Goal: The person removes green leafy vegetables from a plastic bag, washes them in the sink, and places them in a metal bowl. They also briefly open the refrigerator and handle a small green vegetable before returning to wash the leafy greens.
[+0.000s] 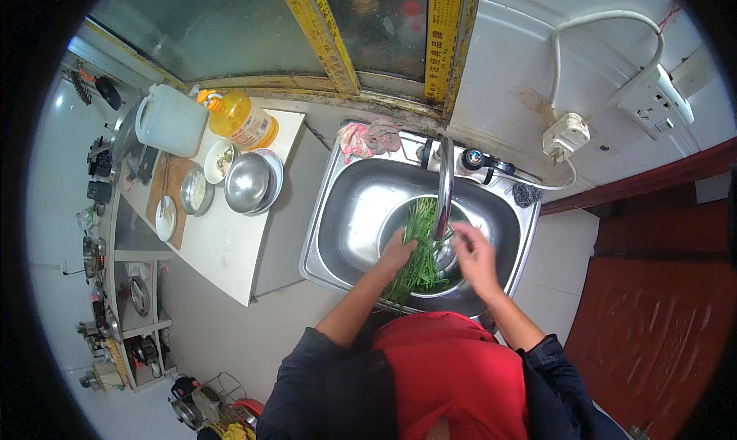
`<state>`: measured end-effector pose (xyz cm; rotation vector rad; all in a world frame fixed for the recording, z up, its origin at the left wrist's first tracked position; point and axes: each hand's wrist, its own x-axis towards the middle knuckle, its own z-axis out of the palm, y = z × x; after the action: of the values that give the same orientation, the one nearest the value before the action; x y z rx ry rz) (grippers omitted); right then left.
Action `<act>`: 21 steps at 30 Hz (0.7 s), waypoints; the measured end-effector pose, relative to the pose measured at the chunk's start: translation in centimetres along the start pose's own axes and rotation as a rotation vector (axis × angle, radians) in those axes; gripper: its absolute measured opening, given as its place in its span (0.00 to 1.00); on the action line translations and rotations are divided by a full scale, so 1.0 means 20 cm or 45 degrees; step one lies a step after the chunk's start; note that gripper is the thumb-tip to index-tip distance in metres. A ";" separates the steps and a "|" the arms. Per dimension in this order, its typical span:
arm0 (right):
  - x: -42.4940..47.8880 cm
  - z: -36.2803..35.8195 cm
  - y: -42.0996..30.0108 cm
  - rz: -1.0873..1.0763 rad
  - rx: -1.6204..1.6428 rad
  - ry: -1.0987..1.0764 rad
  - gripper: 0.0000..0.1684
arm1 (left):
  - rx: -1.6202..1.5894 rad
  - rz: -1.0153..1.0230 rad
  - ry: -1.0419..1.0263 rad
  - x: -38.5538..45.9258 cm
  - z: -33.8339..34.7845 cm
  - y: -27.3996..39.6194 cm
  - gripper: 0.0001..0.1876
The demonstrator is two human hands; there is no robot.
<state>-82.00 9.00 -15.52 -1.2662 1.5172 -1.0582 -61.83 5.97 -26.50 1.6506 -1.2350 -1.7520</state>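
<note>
A bunch of long green stems, like Chinese chives [423, 261], lies across a round metal basin [394, 215] in a stainless steel sink [351, 210]. My left hand [397, 251] grips the bunch from its left side, with the thumb over the stems. Curved above the greens is the chrome faucet spout [445, 181]. Just right of the spout's end, my right hand [475, 256] has its fingers bent near the stem ends. Whether a small piece sits between those fingertips is too small to tell. The stems hide part of the basin.
Pink and grey rags [369, 138] lie on the sink's back left corner, a dark scouring pad [527, 194] on its right. The white counter [242, 250] holds metal bowls [247, 182], a yellow soap bottle [242, 119] and a plastic container [173, 120]. A plugged adapter [566, 135] hangs from a cord.
</note>
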 end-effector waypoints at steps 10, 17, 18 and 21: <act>0.12 0.38 0.68 1.058 0.496 0.180 0.19 | 0.609 -0.014 0.322 0.06 0.14 -0.13 0.22; 0.12 0.29 0.41 0.987 0.772 -0.033 0.11 | -0.899 -0.344 -0.217 -0.10 0.07 0.07 0.16; 0.12 0.26 0.41 0.892 0.684 -0.115 0.15 | -0.951 -0.372 -0.224 -0.12 0.07 0.08 0.16; 0.13 0.24 0.54 0.418 -0.065 -0.206 0.23 | -0.522 -0.299 -0.142 -0.02 0.12 -0.28 0.20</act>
<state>-80.31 7.28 -27.47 -1.0629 1.5685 -0.6924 -62.61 9.82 -31.21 1.5138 -0.6782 -2.0940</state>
